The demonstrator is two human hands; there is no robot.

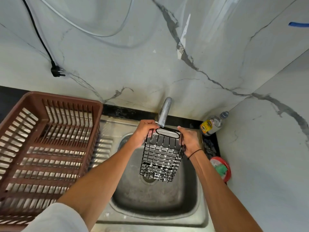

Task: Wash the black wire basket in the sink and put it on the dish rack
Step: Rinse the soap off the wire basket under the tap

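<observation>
The black wire basket point(160, 158) hangs over the steel sink point(155, 208), directly under the grey tap spout point(164, 113). My left hand point(143, 133) grips its top left rim. My right hand point(190, 141) grips the top right rim; soap foam shows on its fingers. The basket tilts with its bottom toward me, above the drain. The brown plastic dish rack point(43, 148) stands on the drainboard to the left of the sink, with nothing in it.
A dish soap bottle point(213, 124) stands at the sink's back right corner. A red dish with a green scrubber point(221, 168) lies on the right edge. A black plug and cable point(56, 71) hang on the marble wall at left.
</observation>
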